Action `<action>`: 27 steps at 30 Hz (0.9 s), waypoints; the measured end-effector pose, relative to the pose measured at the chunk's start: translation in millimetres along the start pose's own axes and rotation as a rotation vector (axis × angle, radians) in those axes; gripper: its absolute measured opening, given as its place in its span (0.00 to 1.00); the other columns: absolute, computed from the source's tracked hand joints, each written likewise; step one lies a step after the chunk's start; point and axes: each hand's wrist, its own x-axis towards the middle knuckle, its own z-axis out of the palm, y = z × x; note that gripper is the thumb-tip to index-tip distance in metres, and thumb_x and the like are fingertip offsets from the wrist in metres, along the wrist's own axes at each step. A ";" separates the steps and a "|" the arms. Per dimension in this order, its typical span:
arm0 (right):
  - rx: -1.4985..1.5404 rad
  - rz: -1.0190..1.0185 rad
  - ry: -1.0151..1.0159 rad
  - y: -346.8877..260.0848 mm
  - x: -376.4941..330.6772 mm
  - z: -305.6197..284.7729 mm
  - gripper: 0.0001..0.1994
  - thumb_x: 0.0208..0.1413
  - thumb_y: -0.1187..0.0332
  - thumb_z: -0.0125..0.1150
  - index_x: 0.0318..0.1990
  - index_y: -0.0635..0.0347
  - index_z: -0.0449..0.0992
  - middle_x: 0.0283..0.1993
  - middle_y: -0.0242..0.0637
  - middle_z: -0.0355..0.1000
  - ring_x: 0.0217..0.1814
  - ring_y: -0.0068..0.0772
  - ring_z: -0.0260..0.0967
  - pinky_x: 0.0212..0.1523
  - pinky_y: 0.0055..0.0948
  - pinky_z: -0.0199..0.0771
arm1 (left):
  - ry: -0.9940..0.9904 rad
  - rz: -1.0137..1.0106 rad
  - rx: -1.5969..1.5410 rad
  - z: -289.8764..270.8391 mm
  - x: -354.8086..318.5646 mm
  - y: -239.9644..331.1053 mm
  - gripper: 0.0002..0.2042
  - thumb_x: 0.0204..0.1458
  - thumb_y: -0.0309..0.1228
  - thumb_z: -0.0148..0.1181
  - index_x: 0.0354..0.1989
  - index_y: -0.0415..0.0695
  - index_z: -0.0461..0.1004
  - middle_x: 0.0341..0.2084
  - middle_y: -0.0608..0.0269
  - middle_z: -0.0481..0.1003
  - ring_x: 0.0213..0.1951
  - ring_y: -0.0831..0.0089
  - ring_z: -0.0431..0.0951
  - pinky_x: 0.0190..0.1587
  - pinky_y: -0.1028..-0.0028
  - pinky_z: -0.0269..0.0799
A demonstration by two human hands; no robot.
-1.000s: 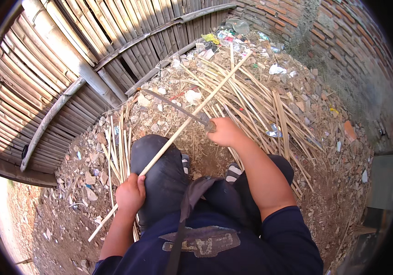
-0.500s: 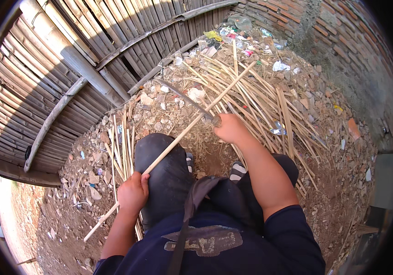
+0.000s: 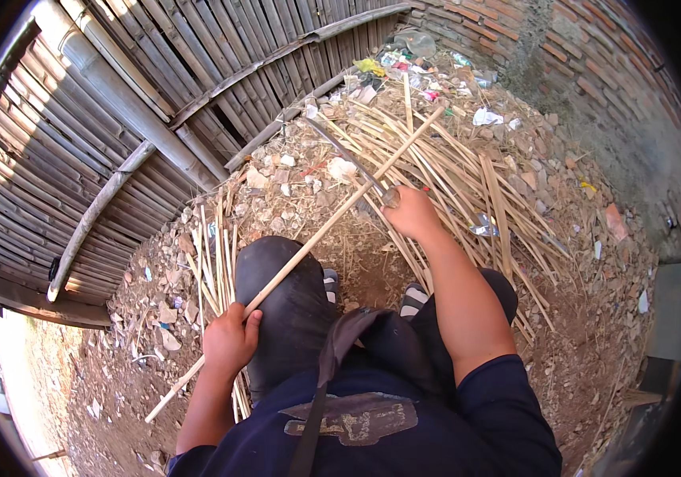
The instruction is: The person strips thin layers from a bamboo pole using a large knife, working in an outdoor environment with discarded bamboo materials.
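My left hand is wrapped around a long pale bamboo strip, which slants across my left knee from lower left to upper right. In my right hand is the short handle of a long knife, its dark, narrow blade pointing up and to the left. The blade crosses the strip near its far part, close to my right fist. Beyond it, a heap of split bamboo strips lies on the ground, and the strip's far end overlaps that heap. A smaller bundle of strips rests beside my left knee.
A bamboo slat wall rises on the left, with a brick wall at the far right. Rubble and scattered litter cover the ground between them. My sandalled feet are below the knife.
My right hand has moved slightly up and to the right along the strip, and the knife blade has swung to point more upward. My left hand keeps its hold, nearly still.
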 end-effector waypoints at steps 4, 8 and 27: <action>0.001 -0.008 0.067 1.7 -7.8 -11.7 0.20 0.54 0.57 0.69 0.50 0.60 0.80 0.46 0.48 0.80 0.51 0.52 0.77 0.50 0.47 0.77 | -0.180 -0.126 -0.144 -24.8 -6.4 3.5 0.20 0.61 0.48 0.60 0.39 0.39 0.73 0.26 0.43 0.79 0.33 0.42 0.81 0.37 0.49 0.74; 0.067 -0.031 0.079 1.2 -10.0 -18.3 0.20 0.52 0.55 0.71 0.46 0.60 0.81 0.43 0.49 0.80 0.47 0.52 0.78 0.48 0.47 0.77 | -0.362 -0.166 -0.229 -22.4 -21.0 -47.7 0.18 0.60 0.45 0.63 0.37 0.39 0.75 0.25 0.49 0.79 0.29 0.56 0.81 0.33 0.59 0.73; -0.180 -0.397 -0.049 -25.2 -41.6 -19.0 0.15 0.50 0.57 0.69 0.40 0.56 0.78 0.35 0.46 0.79 0.41 0.55 0.78 0.43 0.51 0.77 | -0.062 -0.016 -0.259 18.4 -47.7 -26.0 0.16 0.69 0.38 0.48 0.31 0.40 0.67 0.21 0.40 0.74 0.28 0.35 0.76 0.30 0.45 0.68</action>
